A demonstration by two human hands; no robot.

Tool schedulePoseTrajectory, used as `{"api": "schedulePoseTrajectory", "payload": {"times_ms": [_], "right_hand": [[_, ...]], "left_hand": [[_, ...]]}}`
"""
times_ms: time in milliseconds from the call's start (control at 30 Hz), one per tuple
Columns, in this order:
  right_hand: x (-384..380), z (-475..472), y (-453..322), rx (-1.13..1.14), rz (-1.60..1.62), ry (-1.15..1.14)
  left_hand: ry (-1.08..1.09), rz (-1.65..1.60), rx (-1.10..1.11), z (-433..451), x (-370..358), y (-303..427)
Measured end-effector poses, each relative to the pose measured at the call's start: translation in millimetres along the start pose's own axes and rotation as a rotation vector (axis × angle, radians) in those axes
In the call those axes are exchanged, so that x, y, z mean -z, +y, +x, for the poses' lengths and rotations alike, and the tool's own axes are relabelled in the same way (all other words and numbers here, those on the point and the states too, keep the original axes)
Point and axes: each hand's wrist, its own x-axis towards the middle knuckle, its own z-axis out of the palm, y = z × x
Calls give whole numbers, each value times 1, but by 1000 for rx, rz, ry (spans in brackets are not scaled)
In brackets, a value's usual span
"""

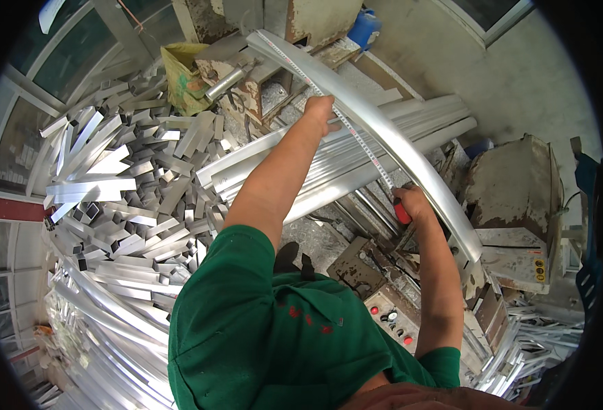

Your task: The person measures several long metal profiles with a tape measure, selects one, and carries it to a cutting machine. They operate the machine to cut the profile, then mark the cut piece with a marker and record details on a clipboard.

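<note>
A long aluminium profile (378, 118) lies across the machine before me. The white blade of a tape measure (355, 134) is drawn out along its near side, up to the profile's far left end. My left hand (322, 114) is at the blade partway along, its thumb and fingers around the tape's edge. In my right hand (413, 201) is the tape's red and black case (402, 211), held close beside the profile. More aluminium profiles (327, 159) lie side by side beneath both arms.
Cut aluminium tube pieces (153, 179) are heaped at the left. A yellow woven sack (184, 77) stands behind them. A worn machine housing (511, 184) is at the right, and a control panel (391, 318) with red buttons sits near my body. Aluminium offcuts (524, 353) lie lower right.
</note>
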Motion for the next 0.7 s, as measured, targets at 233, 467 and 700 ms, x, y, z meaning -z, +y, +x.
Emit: {"api": "schedulePoseTrajectory", "payload": {"times_ms": [233, 467, 700], "right_hand": [[32, 31, 5, 56, -220, 36], [66, 30, -15, 219, -408, 181], [130, 6, 65, 226, -469, 288]], "left_hand": [[-26, 44, 8, 4, -4, -10], [166, 430, -308, 20, -10, -29], [90, 1571, -1197, 19, -24, -35]]}}
